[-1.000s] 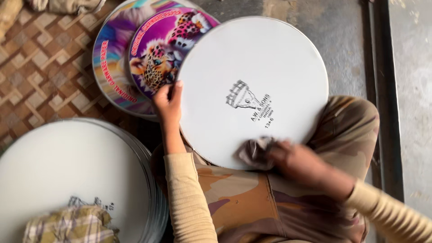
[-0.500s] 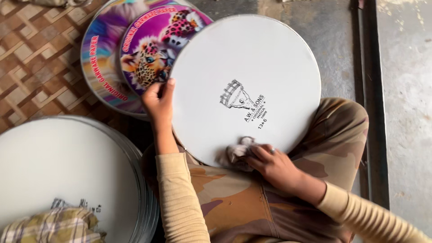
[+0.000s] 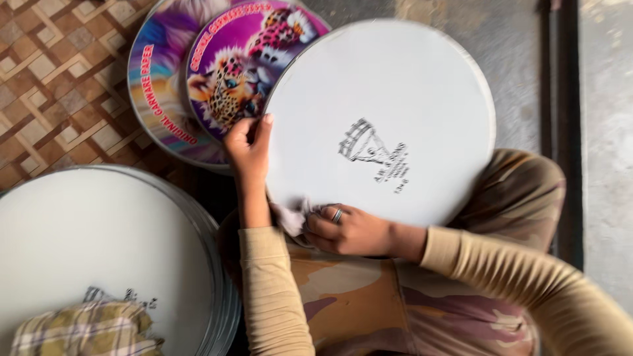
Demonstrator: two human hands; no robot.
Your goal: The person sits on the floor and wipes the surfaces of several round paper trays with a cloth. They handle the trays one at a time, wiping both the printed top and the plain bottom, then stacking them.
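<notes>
Two hands work on one white disc (image 3: 395, 86), a large round sheet with a small dark print near its middle, which rests tilted on the person's lap and reaches out over the grey floor (image 3: 514, 66). The left hand (image 3: 247, 145) grips the disc's left rim, thumb and fingers pinched closed on the edge. The right hand (image 3: 349, 231), a ring on one finger, lies at the disc's lower edge with its fingers curled shut around a small pale cloth (image 3: 290, 217), which it presses against the white surface near the lower left rim. The two hands are near each other, but apart.

Behind the disc's left edge lie two colourful round sheets (image 3: 165, 86), purple with a spotted big cat on them, stacked one on the other and partly hidden by the disc. They sit where the patterned brown mat (image 3: 53, 72) meets the grey floor. At the lower left a stack of white discs (image 3: 86, 237) with metal rims lies flat, and a checked cloth (image 3: 82, 329) is bunched on its near edge. A dark metal rail (image 3: 560, 99) runs along the floor at the right.
</notes>
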